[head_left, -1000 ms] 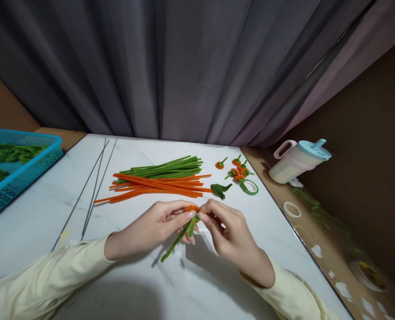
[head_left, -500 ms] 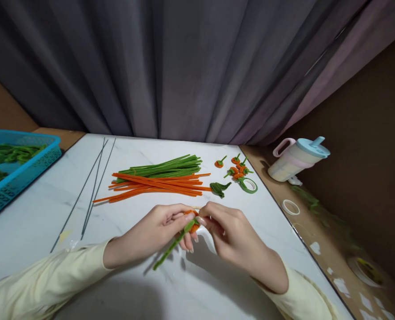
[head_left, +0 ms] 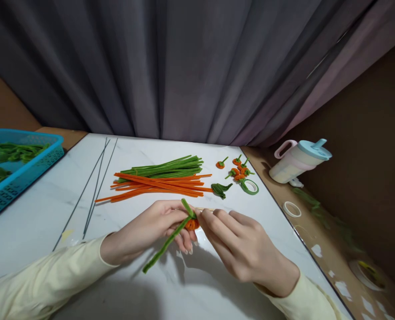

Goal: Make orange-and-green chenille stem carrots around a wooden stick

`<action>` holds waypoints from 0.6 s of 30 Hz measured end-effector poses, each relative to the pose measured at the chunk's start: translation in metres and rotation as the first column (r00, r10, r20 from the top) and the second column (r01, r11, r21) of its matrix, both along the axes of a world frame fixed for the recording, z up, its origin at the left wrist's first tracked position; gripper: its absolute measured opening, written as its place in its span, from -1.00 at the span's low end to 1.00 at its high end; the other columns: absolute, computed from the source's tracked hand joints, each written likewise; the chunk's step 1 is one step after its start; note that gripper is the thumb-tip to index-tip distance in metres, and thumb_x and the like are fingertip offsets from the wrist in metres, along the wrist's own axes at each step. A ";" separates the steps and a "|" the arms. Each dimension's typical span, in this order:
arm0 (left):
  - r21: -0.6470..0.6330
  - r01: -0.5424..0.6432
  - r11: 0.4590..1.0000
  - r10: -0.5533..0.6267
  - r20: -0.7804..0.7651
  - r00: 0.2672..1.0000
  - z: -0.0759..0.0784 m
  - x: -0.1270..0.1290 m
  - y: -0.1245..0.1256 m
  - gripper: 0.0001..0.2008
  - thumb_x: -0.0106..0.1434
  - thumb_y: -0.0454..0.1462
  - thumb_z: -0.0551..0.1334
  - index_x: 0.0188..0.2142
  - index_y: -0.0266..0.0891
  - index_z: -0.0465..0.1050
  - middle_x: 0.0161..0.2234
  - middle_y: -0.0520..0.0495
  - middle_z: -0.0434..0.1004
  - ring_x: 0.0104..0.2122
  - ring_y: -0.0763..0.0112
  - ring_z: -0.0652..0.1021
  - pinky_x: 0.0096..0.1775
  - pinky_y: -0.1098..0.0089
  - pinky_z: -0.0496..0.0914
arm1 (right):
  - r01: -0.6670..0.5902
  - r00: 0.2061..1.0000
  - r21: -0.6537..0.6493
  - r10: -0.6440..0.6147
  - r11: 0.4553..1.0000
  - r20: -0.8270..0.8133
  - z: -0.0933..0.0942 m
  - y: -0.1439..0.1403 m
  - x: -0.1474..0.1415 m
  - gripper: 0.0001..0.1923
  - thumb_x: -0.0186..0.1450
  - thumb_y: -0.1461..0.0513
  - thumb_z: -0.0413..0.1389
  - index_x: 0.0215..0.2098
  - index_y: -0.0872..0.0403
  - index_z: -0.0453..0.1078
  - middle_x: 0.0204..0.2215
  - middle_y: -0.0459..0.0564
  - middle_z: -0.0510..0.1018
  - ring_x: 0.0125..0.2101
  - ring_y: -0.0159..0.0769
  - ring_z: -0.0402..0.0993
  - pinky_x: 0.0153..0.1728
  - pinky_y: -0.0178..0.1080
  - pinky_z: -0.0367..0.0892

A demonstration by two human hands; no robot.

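My left hand (head_left: 157, 226) is closed around a small orange chenille ball (head_left: 192, 224) low over the table's front half. A green pipe cleaner (head_left: 165, 244) crosses the top of the ball, its long end slanting down left and a short end sticking up. Against the ball's right side is my right hand (head_left: 242, 240), fingers pinched on a thin pale stick (head_left: 204, 209), mostly covered by the fingers. Farther back lie a bundle of green pipe cleaners (head_left: 170, 167) and a pile of orange pipe cleaners (head_left: 160, 186).
Several finished orange pieces with green stems (head_left: 240, 169) lie at the back right, near green tape (head_left: 249, 187) and dark green leaves (head_left: 221, 190). Grey wires (head_left: 80, 195) and a blue basket (head_left: 47, 153) are leftward. A tumbler (head_left: 297, 162) and white tape ring (head_left: 291, 209) stand right.
My right hand has shifted slightly right and turned, with its knuckles now facing up. The green pipe cleaner's short end now points upward above the orange ball.
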State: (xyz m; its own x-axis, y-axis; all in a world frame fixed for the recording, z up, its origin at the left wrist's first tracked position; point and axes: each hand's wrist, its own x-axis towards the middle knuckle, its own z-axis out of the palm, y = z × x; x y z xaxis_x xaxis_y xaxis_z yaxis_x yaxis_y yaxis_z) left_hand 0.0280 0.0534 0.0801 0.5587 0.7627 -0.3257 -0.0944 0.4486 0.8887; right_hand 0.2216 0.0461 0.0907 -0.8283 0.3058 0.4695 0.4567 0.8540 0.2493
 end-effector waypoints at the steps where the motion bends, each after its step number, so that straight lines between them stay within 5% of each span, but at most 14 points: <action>1: -0.004 -0.005 1.000 0.005 0.002 1.000 0.000 0.000 0.000 -0.78 0.30 -0.22 0.06 -0.33 -0.34 0.37 -0.51 -0.07 0.49 -0.53 0.44 0.52 -0.43 0.45 0.41 | -0.003 1.000 0.004 0.003 1.000 -0.008 -0.001 0.000 -0.001 -0.64 0.34 0.43 -0.20 -0.33 0.31 0.43 -0.30 0.20 0.49 -0.40 -0.22 0.32 -0.55 -0.22 0.15; 9: 0.035 0.016 0.999 -0.016 -0.004 1.000 0.000 0.002 -0.002 -0.82 0.28 -0.27 0.06 -0.37 -0.34 0.34 -0.50 -0.07 0.50 -0.52 0.43 0.52 -0.39 0.41 0.43 | 0.025 1.000 0.026 -0.025 0.999 0.009 -0.008 0.003 -0.005 -0.66 0.33 0.43 -0.18 -0.33 0.34 0.44 -0.33 0.22 0.47 -0.44 -0.24 0.28 -0.56 -0.23 0.14; 18: -0.060 -0.008 0.998 0.013 0.073 0.997 0.003 0.000 -0.002 -0.81 0.30 -0.24 0.10 -0.33 -0.34 0.40 -0.45 -0.04 0.50 -0.41 0.46 0.54 -0.31 0.48 0.44 | 0.061 0.996 0.083 -0.066 0.995 0.059 -0.005 0.002 -0.002 -0.66 0.31 0.44 -0.19 -0.24 0.36 0.43 -0.30 0.19 0.47 -0.43 -0.24 0.29 -0.57 -0.22 0.14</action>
State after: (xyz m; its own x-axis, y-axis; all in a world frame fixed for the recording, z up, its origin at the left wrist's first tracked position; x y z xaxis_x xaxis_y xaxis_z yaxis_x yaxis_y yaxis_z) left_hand 0.0284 0.0509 0.0831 0.5747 0.7492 -0.3294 -0.1632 0.4993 0.8509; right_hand 0.2192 0.0480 0.0861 -0.8363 0.3222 0.4435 0.4913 0.7995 0.3456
